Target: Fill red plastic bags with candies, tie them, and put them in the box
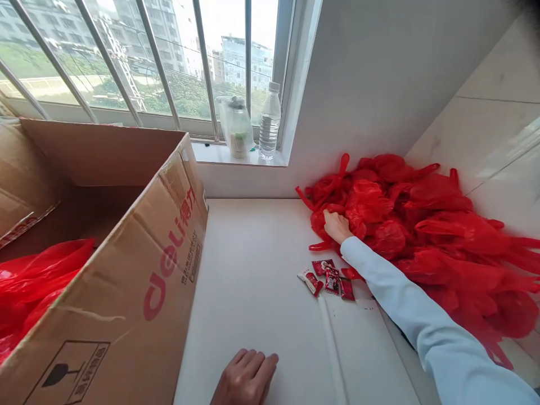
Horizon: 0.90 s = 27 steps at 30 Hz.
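My right hand point(336, 226), at the end of a light blue sleeve, reaches to the left edge of a large heap of red plastic bags point(392, 202). Its fingers are closed on the thin plastic of one bag. Just below it on the white tabletop point(257, 270) lie several small red wrapped snack packets point(332, 280), one of them partly white. At the bottom centre is my left hand point(247, 377), with its fingers curled in and nothing seen in them. The lower part of that hand is cut off by the frame.
On the left stands a big open cardboard box point(169, 247) with red plastic bags point(37, 275) inside. A water bottle point(270, 121) and a jar in a clear bag point(237, 129) stand on the windowsill point(202, 153). Walls bound the table behind and to the right.
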{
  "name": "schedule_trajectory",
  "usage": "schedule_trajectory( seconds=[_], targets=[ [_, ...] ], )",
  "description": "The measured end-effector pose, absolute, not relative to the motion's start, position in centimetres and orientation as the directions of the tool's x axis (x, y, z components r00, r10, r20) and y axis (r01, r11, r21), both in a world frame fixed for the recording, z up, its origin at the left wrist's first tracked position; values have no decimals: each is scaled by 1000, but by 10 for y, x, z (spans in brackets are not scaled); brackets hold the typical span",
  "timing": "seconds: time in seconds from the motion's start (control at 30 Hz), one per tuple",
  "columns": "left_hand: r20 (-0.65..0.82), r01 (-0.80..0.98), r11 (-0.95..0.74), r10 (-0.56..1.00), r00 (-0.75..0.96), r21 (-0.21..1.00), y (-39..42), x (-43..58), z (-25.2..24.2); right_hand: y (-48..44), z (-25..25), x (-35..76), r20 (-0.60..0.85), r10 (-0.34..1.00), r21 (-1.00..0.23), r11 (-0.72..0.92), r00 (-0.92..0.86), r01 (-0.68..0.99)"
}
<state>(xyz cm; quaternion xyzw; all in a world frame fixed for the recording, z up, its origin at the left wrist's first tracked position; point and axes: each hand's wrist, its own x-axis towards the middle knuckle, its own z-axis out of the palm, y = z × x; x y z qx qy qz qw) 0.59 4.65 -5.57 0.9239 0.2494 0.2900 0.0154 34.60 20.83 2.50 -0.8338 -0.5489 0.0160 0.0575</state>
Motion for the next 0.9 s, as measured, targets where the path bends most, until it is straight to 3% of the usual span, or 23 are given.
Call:
schedule_trajectory(
  seconds=[0.1,0.2,0.3,0.37,0.43,0.57,0.77,0.83,0.9],
  targets=[
    [500,520,-784,618,606,339,45,0,-37,212,49,346,90,920,-185,-360,381,914],
    [489,556,-653,756,436,514,43,-5,-17,196,80,335,128,955,-276,-223,266,935],
    [514,578,-549,823,244,604,41,-8,0,163,91,307,107,992,-436,102,-62,894],
    [570,600,-531,808,147,598,39,-9,8,140,78,283,86,936,-575,327,-342,750],
    [617,632,-534,779,112,561,38,-10,13,119,54,260,72,857,-652,428,-511,626],
    [609,682,-508,785,115,526,40,-7,16,86,15,232,88,836,-590,482,-541,648],
    [606,615,-461,794,-36,640,36,-2,27,47,35,216,278,821,-568,559,-499,604],
    [505,522,-402,861,-63,752,34,-4,31,40,38,207,246,797,-476,595,-552,647],
    [334,475,-307,942,30,825,34,-9,33,38,32,198,162,778,-335,622,-608,707]
  ],
)
